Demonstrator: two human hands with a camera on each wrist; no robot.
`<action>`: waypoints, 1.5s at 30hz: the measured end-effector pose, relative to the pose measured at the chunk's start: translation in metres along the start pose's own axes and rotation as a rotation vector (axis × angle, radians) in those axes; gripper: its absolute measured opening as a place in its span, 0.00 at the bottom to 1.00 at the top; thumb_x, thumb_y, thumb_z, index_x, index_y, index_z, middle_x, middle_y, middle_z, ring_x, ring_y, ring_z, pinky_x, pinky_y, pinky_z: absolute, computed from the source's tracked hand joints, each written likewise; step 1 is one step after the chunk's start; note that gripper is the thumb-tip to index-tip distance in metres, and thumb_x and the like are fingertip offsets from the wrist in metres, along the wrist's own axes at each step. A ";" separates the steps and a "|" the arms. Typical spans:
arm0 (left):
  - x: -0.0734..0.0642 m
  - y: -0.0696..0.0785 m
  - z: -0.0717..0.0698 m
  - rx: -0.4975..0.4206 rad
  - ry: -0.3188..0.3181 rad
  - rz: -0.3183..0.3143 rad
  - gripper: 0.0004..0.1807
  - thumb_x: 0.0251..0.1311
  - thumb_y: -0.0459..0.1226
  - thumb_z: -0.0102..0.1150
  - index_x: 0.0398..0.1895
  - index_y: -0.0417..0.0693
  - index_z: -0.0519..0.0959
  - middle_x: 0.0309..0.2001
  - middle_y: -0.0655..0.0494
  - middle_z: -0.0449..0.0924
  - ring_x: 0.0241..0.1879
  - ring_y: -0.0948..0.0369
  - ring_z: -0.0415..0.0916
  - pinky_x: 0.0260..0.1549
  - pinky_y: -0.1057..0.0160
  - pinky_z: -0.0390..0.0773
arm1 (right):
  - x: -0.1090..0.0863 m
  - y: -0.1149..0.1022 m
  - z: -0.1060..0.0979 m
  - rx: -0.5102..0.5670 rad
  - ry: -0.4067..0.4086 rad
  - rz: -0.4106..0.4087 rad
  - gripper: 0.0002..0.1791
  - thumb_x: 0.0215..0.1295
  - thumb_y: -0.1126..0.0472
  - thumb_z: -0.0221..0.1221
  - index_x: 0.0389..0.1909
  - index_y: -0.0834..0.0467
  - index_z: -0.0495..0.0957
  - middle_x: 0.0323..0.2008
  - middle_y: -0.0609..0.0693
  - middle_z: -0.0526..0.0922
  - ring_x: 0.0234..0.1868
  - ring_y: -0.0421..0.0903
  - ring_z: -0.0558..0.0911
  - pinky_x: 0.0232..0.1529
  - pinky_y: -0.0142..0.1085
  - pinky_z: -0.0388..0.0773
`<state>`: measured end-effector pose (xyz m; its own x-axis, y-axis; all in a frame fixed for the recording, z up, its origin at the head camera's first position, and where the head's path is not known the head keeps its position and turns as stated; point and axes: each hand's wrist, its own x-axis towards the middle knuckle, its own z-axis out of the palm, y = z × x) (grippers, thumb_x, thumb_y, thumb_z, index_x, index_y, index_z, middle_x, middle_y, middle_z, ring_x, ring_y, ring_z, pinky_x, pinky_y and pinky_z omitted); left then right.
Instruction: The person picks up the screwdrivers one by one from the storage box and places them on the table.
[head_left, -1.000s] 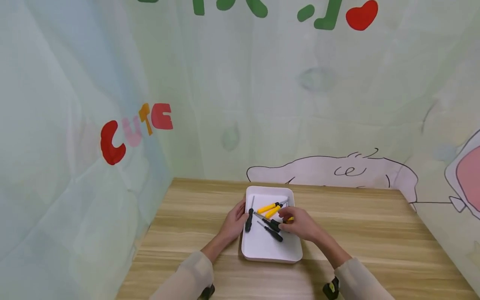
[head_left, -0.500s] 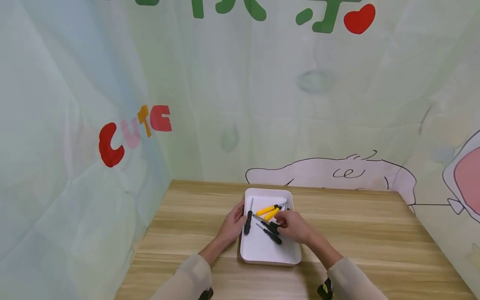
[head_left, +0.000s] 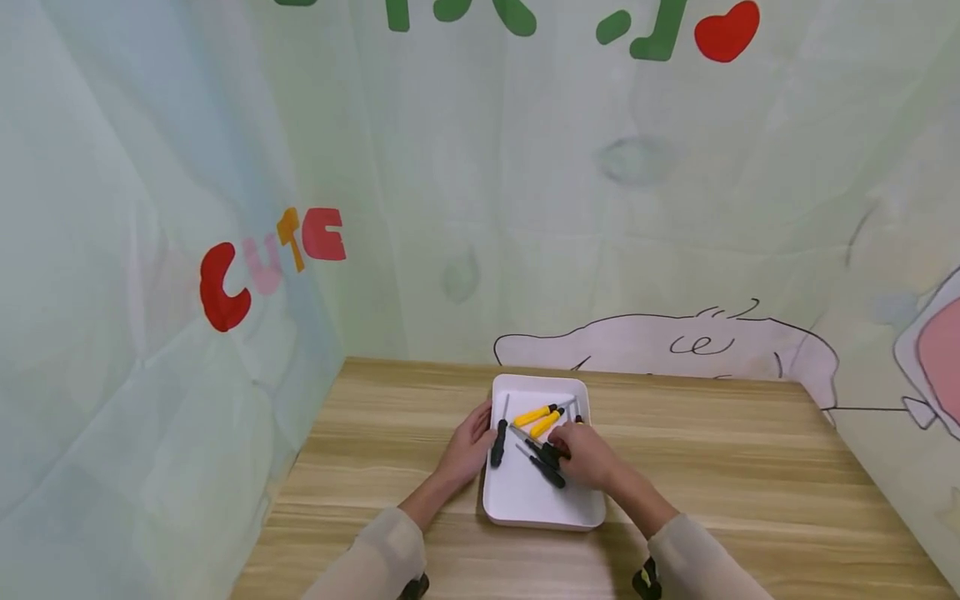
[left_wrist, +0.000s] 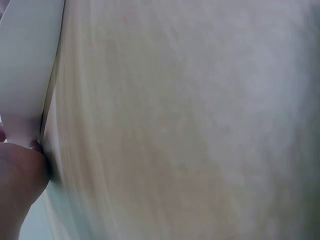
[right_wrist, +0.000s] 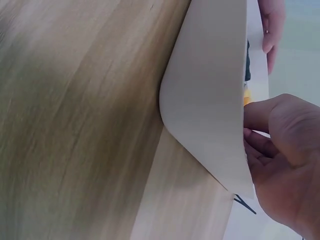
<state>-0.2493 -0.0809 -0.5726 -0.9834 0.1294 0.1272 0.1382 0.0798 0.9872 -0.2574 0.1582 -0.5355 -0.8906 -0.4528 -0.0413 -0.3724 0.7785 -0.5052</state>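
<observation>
A white tray (head_left: 525,507) holds several screwdrivers. My left hand (head_left: 468,446) grips its left wall, thumb at the rim and fingers along the outside. In the right wrist view, my right hand (right_wrist: 287,150) reaches over the opposite wall with curled fingers. Those fingers pinch a black-handled screwdriver (head_left: 552,454) in the middle of the tray, partly hidden by the hand. Just below it lies another black screwdriver (head_left: 546,472). Two yellow-handled ones, an upper yellow screwdriver (head_left: 532,415) and a lower yellow screwdriver (head_left: 546,423), lie beyond. A black screwdriver (head_left: 499,443) lies along the left wall.
Wood-grain table (head_left: 735,475) surrounds the tray on all sides. A printed cloth backdrop (head_left: 480,208) hangs behind the table and along its left side. Past my right hand, a dark handle end (head_left: 578,420) shows near the tray's right wall.
My right hand has shifted slightly left from the tray's right side, and its spread fingers have drawn together at the black handle. My left hand stays at the left wall.
</observation>
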 end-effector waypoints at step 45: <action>0.000 0.000 0.002 0.035 0.018 -0.050 0.30 0.78 0.27 0.47 0.80 0.30 0.59 0.78 0.29 0.60 0.78 0.38 0.59 0.76 0.42 0.60 | -0.007 0.002 -0.013 0.131 0.191 0.050 0.12 0.64 0.73 0.70 0.46 0.61 0.87 0.37 0.48 0.85 0.38 0.44 0.80 0.44 0.42 0.86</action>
<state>-0.2490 -0.0790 -0.5723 -0.9911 0.1065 0.0798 0.0925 0.1207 0.9884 -0.2552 0.1688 -0.5251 -0.9451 -0.3147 0.0882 -0.3002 0.7294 -0.6147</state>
